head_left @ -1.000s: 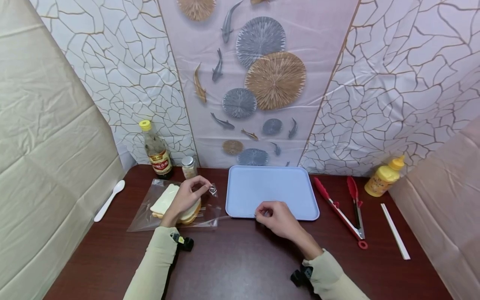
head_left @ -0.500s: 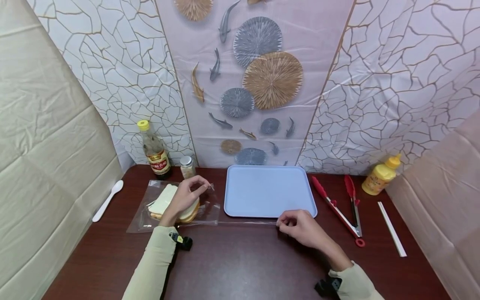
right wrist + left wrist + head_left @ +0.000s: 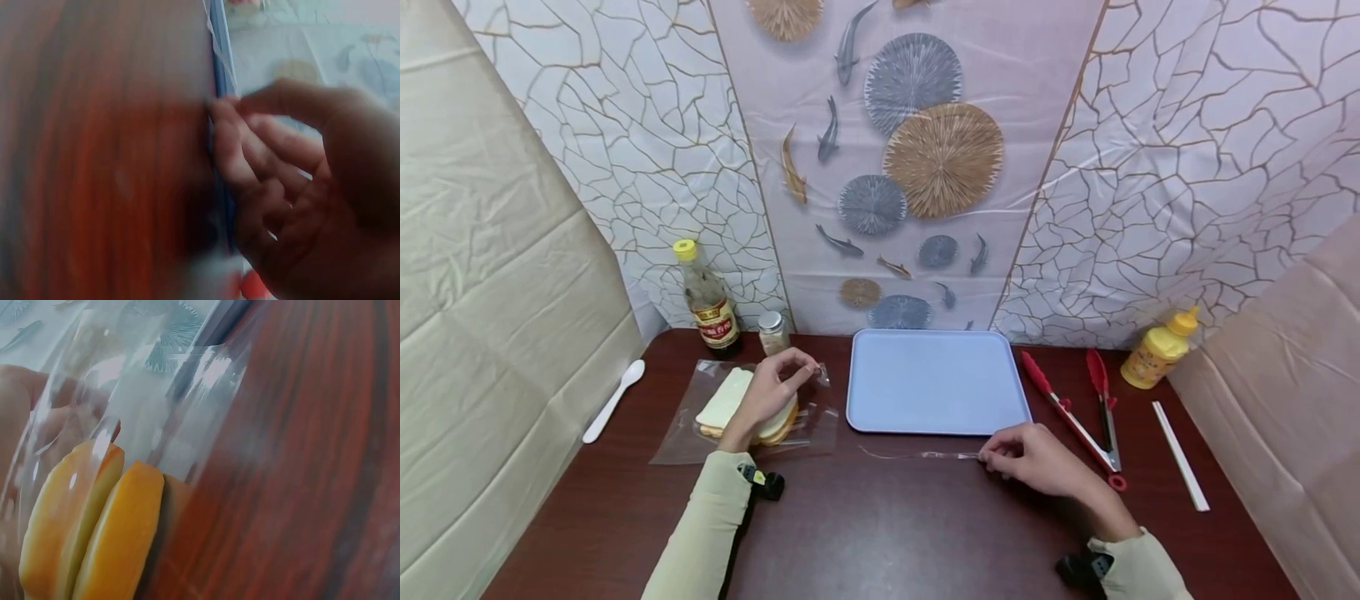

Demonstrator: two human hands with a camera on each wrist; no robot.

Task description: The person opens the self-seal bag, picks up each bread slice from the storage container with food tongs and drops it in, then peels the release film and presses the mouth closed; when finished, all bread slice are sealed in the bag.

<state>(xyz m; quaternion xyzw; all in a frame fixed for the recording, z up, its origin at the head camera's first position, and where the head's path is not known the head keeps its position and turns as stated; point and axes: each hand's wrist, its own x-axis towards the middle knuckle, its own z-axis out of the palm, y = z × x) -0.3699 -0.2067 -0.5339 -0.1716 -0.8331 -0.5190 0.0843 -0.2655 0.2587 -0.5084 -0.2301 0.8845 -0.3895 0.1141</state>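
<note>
Sliced bread (image 3: 725,402) lies in a clear plastic bag (image 3: 673,446) on the left side of the table. My left hand (image 3: 767,395) reaches across the bread and pinches the bag's right end between thumb and finger. Brown-crusted slices (image 3: 122,537) show through the shiny film in the left wrist view. In front of the blue tray (image 3: 936,379), my right hand (image 3: 1037,458) pinches one end of a thin clear plastic strip (image 3: 925,455). The strip trails leftward, its far end apart from the bag. The right wrist view shows this strip (image 3: 215,47) by the fingertips.
A sauce bottle (image 3: 711,308) and a small jar (image 3: 772,333) stand behind the bag. A white spoon (image 3: 613,402) lies far left. Right of the tray are red-tipped tongs (image 3: 1086,429), a yellow squeeze bottle (image 3: 1157,354) and white chopsticks (image 3: 1180,457).
My right hand has moved right, drawing the plastic strip away from the bag; its left end now hangs loose. My left hand keeps its pinch on the bag, almost still.
</note>
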